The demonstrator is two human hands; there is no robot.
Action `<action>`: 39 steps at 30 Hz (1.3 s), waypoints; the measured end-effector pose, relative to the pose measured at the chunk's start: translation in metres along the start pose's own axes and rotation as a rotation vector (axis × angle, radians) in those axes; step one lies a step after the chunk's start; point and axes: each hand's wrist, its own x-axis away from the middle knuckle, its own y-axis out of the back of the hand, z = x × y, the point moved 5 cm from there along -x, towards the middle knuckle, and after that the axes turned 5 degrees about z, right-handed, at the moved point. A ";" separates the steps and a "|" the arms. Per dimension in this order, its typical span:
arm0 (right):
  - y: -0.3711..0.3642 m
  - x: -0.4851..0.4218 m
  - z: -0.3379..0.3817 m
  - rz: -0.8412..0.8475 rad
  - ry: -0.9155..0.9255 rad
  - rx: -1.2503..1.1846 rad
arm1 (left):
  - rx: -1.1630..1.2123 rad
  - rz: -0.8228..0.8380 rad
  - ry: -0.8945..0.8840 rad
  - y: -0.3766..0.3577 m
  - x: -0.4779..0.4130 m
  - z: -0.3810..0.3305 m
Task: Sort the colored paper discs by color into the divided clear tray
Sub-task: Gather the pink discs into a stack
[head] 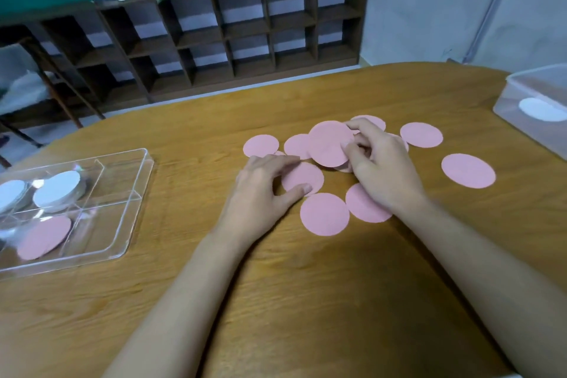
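Several pink paper discs lie scattered mid-table, among them one (324, 214) near me and one (468, 170) off to the right. My right hand (383, 169) grips a small stack of pink discs (329, 143), tilted up off the table. My left hand (260, 190) pinches a flat pink disc (302, 176) between thumb and fingertips. The divided clear tray (122, 212) sits at the left. White discs (56, 190) fill its far compartments and a pink disc (43, 236) lies in a near one.
A frosted plastic box (518, 95) with a white disc (541, 109) inside stands at the table's right edge. The wooden table (306, 301) curves away at the back. A dark wooden shelf unit (214, 37) lines the wall beyond it.
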 end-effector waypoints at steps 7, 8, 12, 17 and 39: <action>-0.008 -0.007 -0.003 0.004 -0.022 0.030 | 0.234 -0.051 0.030 0.012 0.001 0.006; -0.009 -0.007 -0.004 0.012 -0.022 0.034 | 0.271 -0.073 0.050 0.015 0.001 0.007; -0.012 -0.005 -0.006 0.026 -0.011 0.045 | 0.413 -0.047 0.140 0.020 -0.001 0.015; -0.015 -0.005 -0.008 0.085 0.000 -0.008 | 0.654 -0.041 0.175 0.022 0.000 0.015; -0.028 0.003 0.012 0.325 0.145 0.068 | 0.370 -0.201 0.226 0.020 0.012 -0.006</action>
